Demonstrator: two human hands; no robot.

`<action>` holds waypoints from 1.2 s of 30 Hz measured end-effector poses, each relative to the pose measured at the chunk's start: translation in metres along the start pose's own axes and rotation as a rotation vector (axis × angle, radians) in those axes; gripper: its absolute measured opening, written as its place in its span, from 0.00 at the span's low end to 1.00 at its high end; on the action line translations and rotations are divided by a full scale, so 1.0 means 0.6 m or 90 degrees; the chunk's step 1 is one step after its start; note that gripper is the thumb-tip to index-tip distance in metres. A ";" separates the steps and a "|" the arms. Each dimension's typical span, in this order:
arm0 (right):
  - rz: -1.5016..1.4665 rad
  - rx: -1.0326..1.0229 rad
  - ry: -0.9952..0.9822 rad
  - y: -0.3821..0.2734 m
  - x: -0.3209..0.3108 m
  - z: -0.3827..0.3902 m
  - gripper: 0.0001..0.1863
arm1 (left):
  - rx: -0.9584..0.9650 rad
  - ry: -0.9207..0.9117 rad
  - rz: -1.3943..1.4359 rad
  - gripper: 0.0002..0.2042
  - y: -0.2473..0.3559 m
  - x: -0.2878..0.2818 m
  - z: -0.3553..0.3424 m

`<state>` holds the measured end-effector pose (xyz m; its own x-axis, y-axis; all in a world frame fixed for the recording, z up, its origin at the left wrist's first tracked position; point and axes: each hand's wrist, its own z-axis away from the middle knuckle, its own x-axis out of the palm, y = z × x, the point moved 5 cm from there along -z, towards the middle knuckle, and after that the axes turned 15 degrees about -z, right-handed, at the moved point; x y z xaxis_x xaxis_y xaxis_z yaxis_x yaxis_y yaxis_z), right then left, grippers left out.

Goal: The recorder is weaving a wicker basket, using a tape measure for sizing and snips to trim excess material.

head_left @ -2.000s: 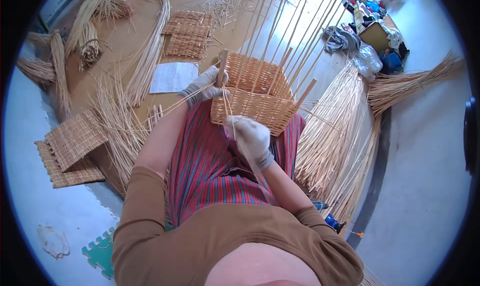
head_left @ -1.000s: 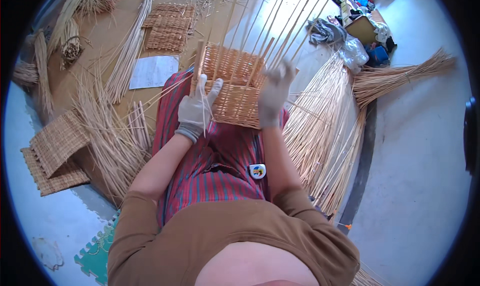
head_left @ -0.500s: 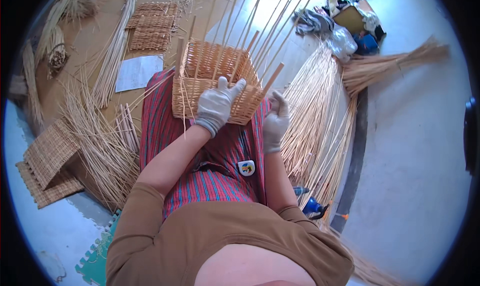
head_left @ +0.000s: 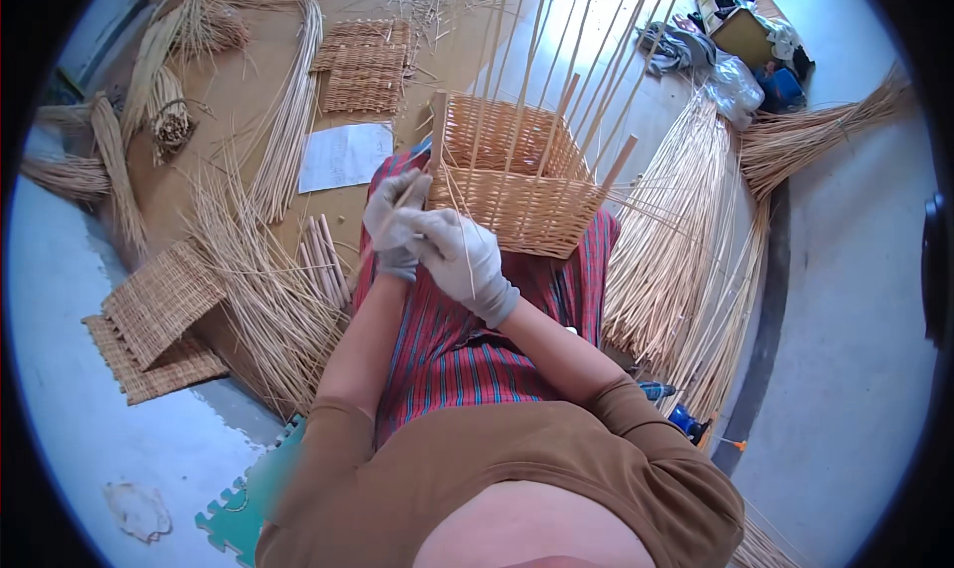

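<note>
A rectangular woven wicker basket point(head_left: 517, 210) rests across my lap, with tall thin stakes rising from it and thicker wooden posts at its corners. My left hand point(head_left: 394, 225), in a pale glove and partly blurred, is just outside the basket's near left corner with its fingers curled. Up against it is my gloved right hand point(head_left: 465, 258), its thumb and fingers pressed together. Whatever lies between the fingers of either hand is too small or smeared to name. One thin loose strand point(head_left: 459, 198) hangs from the basket's front over my right hand.
Long bundles of wicker rods point(head_left: 666, 240) lie at the right, and more loose rods point(head_left: 268, 300) at the left. Woven panels point(head_left: 164, 305) are stacked at far left; another woven panel point(head_left: 366, 66) lies beyond a white sheet point(head_left: 346, 157). A blue tool point(head_left: 686, 424) sits by my right side.
My right hand has crossed from the basket's right side to its left corner. My left hand has left the front wall and moved to that corner too. The view has shifted.
</note>
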<state>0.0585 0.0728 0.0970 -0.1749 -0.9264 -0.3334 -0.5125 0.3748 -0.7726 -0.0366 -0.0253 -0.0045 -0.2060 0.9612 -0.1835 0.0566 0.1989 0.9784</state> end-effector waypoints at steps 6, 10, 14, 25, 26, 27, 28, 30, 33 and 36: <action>0.054 -0.052 -0.019 0.006 0.010 0.002 0.22 | 0.156 -0.047 -0.015 0.12 -0.020 -0.018 0.011; 0.070 -0.129 0.006 -0.001 0.002 0.001 0.12 | 0.049 -0.241 0.230 0.10 -0.031 -0.005 -0.023; 0.104 -0.096 0.001 0.012 -0.024 0.023 0.18 | 0.029 -0.374 0.147 0.13 0.002 -0.005 -0.071; 0.245 0.004 0.227 0.080 -0.117 -0.143 0.30 | 0.026 -0.438 0.077 0.14 -0.021 0.063 -0.103; 0.303 0.010 0.199 0.084 -0.111 -0.169 0.35 | -0.052 -0.425 0.085 0.14 -0.032 0.066 -0.099; 0.204 0.070 0.236 0.097 -0.119 -0.177 0.37 | -0.063 -0.398 0.071 0.13 -0.034 0.070 -0.101; 0.081 0.064 0.272 0.104 -0.123 -0.175 0.39 | -0.001 -0.359 0.012 0.13 -0.028 0.069 -0.104; -0.076 0.083 0.355 0.128 -0.148 -0.127 0.27 | -0.036 -0.247 -0.166 0.13 -0.035 0.066 -0.104; -0.299 0.243 0.379 0.178 -0.174 0.019 0.13 | 0.124 -0.093 0.076 0.15 -0.003 0.055 -0.058; -0.309 0.235 0.489 0.191 -0.222 0.093 0.06 | 0.021 0.018 -0.109 0.14 0.010 0.039 0.017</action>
<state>0.0698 0.2409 0.0225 -0.5811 -0.7054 0.4058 -0.4007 -0.1861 -0.8971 -0.0310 0.0002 -0.0040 -0.2432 0.9069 -0.3441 0.0497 0.3659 0.9293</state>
